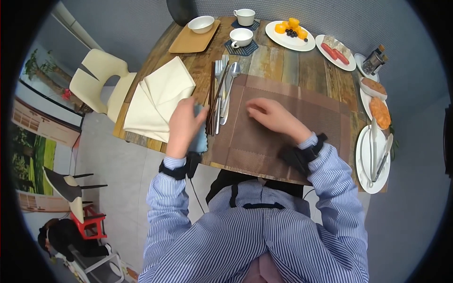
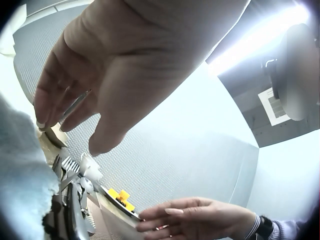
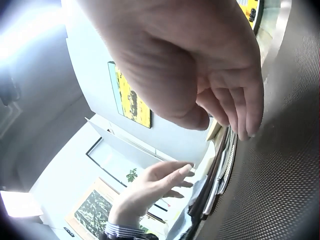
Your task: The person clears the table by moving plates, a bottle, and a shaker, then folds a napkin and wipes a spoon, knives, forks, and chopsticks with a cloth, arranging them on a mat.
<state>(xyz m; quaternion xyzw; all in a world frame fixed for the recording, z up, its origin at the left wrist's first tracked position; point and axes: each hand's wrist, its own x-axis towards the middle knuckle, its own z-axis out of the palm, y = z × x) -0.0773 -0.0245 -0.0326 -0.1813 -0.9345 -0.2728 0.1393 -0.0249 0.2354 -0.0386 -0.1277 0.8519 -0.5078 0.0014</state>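
My left hand (image 1: 183, 123) hovers over a light blue cloth (image 1: 201, 137) with a scalloped edge, its fingers relaxed and holding nothing. Next to it lies a folded cream napkin (image 1: 163, 89). Dark chopsticks (image 1: 211, 94), forks (image 1: 218, 70) and a spoon (image 1: 234, 71) lie close together just right of that hand. My right hand (image 1: 278, 119), fingers loosely bent and empty, is above the brown woven placemat (image 1: 255, 146). In the left wrist view the thumb and fingers of the left hand (image 2: 110, 75) are apart. The right hand (image 3: 220, 85) in its own wrist view points toward the cutlery.
At the back stand a tan tray (image 1: 181, 45) with a white bowl (image 1: 201, 24) and two white cups (image 1: 241, 37) on dark coasters. Plates of fruit (image 1: 278, 40), sausages (image 1: 344, 66) and bread line the right side. Tongs (image 1: 374, 155) lie on a white plate (image 1: 365, 181).
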